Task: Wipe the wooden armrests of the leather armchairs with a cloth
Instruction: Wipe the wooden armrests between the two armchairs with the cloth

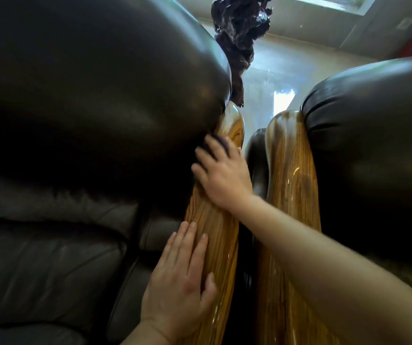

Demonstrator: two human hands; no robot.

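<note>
Two wooden armrests show side by side between the dark leather armchairs, and only the left armrest (215, 235) is being worked: the right hand (222, 175) presses a dark cloth (218, 143), mostly hidden under its fingers, near the far end, while the left hand (180, 282) lies flat and open nearer. Judging from this, the right armrest (292, 175), untouched now, probably remains, though whether it was already wiped cannot be told

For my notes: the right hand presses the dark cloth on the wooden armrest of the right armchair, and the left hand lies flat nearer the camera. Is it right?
Not quite. The head view shows the right hand pressing the dark cloth on the left armchair's wooden armrest; the left hand lies flat nearer the camera.
</note>
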